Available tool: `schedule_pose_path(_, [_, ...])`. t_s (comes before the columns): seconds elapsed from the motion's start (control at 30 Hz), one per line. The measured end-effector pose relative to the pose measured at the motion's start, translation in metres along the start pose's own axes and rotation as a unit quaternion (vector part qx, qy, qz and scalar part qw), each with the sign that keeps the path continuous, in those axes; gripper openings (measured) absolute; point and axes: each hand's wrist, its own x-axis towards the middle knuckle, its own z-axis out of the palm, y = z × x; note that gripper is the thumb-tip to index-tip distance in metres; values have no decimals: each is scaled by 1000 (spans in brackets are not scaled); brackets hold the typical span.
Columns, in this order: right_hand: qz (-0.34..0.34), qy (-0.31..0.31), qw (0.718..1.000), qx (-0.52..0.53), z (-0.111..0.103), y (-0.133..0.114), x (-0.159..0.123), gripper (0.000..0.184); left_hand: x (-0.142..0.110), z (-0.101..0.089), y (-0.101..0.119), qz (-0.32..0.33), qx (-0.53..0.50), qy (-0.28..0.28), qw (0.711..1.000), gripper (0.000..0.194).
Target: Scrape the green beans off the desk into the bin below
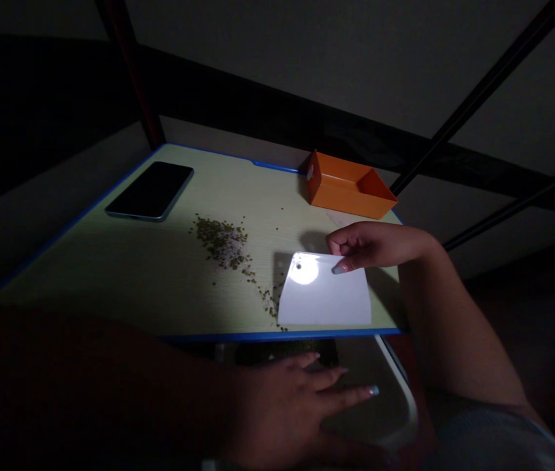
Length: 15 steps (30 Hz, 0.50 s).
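The right hand (363, 247) is gripping a white scraper (325, 294) near the bench's (238, 190) front right corner, beside scattered green seeds (222, 243). The left hand (291, 409), fingers spread and holding nothing, is hovering over a tub (407, 399) below the front edge.

We find no legible text, label, brand, number or sign on any item or surface in view at this moment.

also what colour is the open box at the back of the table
The open box is orange, inside and out; it shows best in the head view.
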Motion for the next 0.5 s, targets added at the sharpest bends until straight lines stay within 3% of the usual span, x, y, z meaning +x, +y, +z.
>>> schedule_pose_path(0.23, [-14,-16,1000,13,3,-1,3,32,1,6,2,-20,-21,3,1000,47])
schedule_pose_path(0.5, [-23,-4,1000,14,1,-2,1,31,1,-1,0,-9,-9,6,1000,46])
